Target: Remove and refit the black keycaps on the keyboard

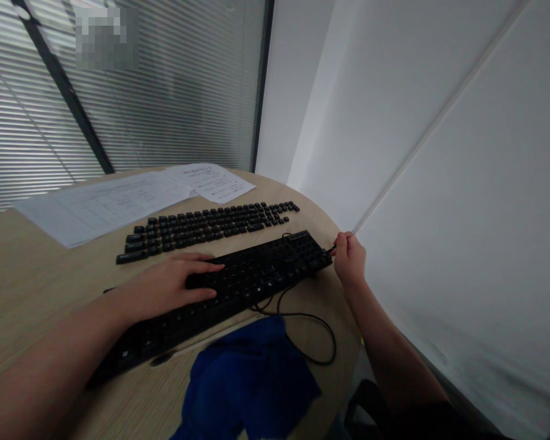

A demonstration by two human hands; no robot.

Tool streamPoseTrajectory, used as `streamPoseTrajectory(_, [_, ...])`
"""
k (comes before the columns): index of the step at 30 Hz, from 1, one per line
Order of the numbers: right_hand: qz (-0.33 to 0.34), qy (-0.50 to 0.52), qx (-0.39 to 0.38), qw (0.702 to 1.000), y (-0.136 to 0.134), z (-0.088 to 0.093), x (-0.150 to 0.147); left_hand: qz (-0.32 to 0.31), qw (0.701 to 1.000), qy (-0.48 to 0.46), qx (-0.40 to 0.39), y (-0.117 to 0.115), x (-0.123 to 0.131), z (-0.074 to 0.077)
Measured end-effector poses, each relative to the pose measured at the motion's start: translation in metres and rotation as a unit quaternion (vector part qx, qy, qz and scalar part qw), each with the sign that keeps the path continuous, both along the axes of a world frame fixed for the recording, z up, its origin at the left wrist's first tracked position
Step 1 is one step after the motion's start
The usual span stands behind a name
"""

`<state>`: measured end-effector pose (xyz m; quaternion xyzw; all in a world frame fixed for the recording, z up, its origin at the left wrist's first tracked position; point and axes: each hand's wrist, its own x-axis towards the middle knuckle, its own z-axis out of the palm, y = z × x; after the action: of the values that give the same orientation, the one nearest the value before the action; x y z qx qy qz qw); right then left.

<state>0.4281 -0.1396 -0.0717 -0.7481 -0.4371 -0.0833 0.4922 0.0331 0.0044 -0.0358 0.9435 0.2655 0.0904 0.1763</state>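
Observation:
A black keyboard base without its keycaps lies slanted across the round wooden table. My left hand rests on its middle with the fingers spread. At the keyboard's right end, my right hand is closed on a thin dark tool, whose tip reaches the keyboard's edge. The tool is mostly hidden by the fingers. Behind the keyboard, loose black keycaps are laid out in rows.
A blue cloth lies at the near edge of the table. A black cable loops beside it. Printed papers lie at the back left. A white wall stands close on the right, and blinds hang behind.

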Motion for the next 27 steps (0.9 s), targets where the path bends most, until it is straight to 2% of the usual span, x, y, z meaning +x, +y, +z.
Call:
streamPoseTrajectory(12, [0.004, 0.002, -0.010, 1.000, -0.0017, 0.0014, 0.0013, 0.015, 1.000, 0.004, -0.012, -0.0022, 0.0026, 0.0003])
streamPoseTrajectory(21, [0.004, 0.010, 0.016, 1.000, -0.0036, 0.0050, -0.0013, 0.022, 1.000, 0.003, -0.018, -0.0023, 0.0019, 0.0016])
streamPoseTrajectory(27, [0.020, -0.007, -0.024, 0.999, 0.0022, 0.0016, -0.0007, 0.022, 1.000, 0.020, -0.008, -0.0043, 0.0042, 0.0014])
